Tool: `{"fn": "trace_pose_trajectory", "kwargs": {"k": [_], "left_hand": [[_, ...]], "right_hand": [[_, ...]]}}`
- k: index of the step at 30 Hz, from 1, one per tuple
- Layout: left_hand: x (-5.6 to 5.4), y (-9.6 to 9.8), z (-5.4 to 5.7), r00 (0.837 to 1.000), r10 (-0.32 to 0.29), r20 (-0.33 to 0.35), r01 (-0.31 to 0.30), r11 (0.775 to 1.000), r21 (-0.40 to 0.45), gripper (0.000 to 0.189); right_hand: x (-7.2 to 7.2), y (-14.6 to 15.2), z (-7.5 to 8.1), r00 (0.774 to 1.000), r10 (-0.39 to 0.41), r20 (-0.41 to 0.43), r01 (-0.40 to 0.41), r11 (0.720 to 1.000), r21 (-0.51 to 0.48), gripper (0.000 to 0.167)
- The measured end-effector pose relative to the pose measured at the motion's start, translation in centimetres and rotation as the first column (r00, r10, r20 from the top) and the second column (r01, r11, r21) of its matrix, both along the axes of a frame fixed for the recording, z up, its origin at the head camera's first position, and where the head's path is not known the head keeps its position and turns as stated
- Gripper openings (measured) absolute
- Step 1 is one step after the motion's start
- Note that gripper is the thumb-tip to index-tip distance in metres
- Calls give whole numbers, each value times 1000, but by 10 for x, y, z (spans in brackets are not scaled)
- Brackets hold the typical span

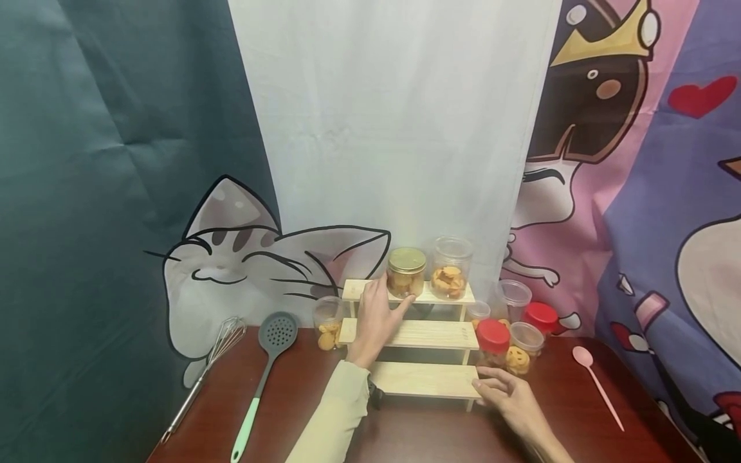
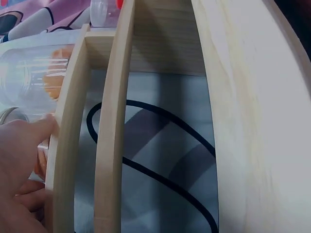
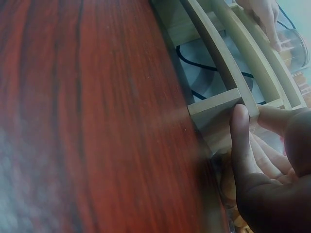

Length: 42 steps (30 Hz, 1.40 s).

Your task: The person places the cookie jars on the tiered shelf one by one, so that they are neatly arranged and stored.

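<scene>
A three-step wooden display stand (image 1: 425, 379) is on the table, its steps rising toward the back. On the top step stands a clear jar with a gold lid (image 1: 407, 265), cookies inside. My left hand (image 1: 375, 321) reaches over the steps and holds that jar low down, fingers on its left and thumb at its front right. To the jar's right is a clear round jar (image 1: 451, 273), part filled with cookies. At the right end of the lowest step, my right hand (image 1: 512, 399) pinches the board between thumb and fingers, plain in the right wrist view.
Right of the stand cluster several cookie jars, including a red-lidded jar (image 1: 493, 341). Another clear jar (image 1: 328, 328) stands at its left. A whisk (image 1: 214, 360) and a slotted turner (image 1: 272, 354) lie far left, a pink spoon (image 1: 596, 386) far right. A printed curtain (image 1: 393, 128) hangs behind.
</scene>
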<state>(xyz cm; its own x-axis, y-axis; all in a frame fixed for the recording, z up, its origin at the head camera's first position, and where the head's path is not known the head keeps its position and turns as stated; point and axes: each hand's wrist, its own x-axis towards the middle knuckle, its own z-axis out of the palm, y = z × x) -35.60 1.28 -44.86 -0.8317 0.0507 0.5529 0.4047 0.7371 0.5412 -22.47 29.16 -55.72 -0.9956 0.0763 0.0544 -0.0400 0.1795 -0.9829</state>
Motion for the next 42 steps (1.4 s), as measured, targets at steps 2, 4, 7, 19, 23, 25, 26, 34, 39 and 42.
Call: {"fn": "trace_pose_trajectory", "kwargs": {"k": [2, 4, 7, 19, 23, 25, 26, 34, 39, 42], "left_hand": [[0, 0, 0, 1000, 0, -2, 0, 1000, -1, 87], [0, -1, 0, 1000, -5, -6, 5, 1000, 2, 86], [2, -5, 0, 1000, -24, -13, 24, 1000, 13, 87], [-2, -79, -16, 993, 7, -115, 20, 971, 240, 65], [-2, -114, -24, 999, 46, 25, -51, 956, 287, 70], [-2, -128, -30, 997, 50, 64, -67, 950, 304, 75], [-2, -134, -33, 995, 51, 82, -74, 949, 306, 78], [0, -159, -56, 981, 19, 193, -69, 964, 258, 94], [-1, -164, -69, 972, -13, 233, -46, 968, 246, 97], [-2, -166, -77, 969, -22, 244, -38, 970, 238, 95]], "right_hand": [[0, 0, 0, 1000, 5, -3, -5, 1000, 0, 49], [0, 0, -1, 1000, 6, -5, -6, 1000, -1, 49], [-1, 0, -1, 1000, 7, -5, -7, 1000, -5, 49], [-2, 1, -1, 1000, -3, -2, 3, 1000, -14, 50], [-1, 0, -1, 1000, -12, 4, 12, 1000, -3, 49], [0, -1, -1, 1000, -10, 5, 10, 1000, 0, 49], [0, -1, 0, 1000, -11, 3, 11, 1000, -1, 49], [0, -1, -1, 1000, -9, -8, 9, 1000, -9, 49], [0, -1, -1, 1000, -11, 9, 11, 1000, -10, 49], [0, -2, 0, 1000, -12, 15, 12, 1000, -12, 50]]}}
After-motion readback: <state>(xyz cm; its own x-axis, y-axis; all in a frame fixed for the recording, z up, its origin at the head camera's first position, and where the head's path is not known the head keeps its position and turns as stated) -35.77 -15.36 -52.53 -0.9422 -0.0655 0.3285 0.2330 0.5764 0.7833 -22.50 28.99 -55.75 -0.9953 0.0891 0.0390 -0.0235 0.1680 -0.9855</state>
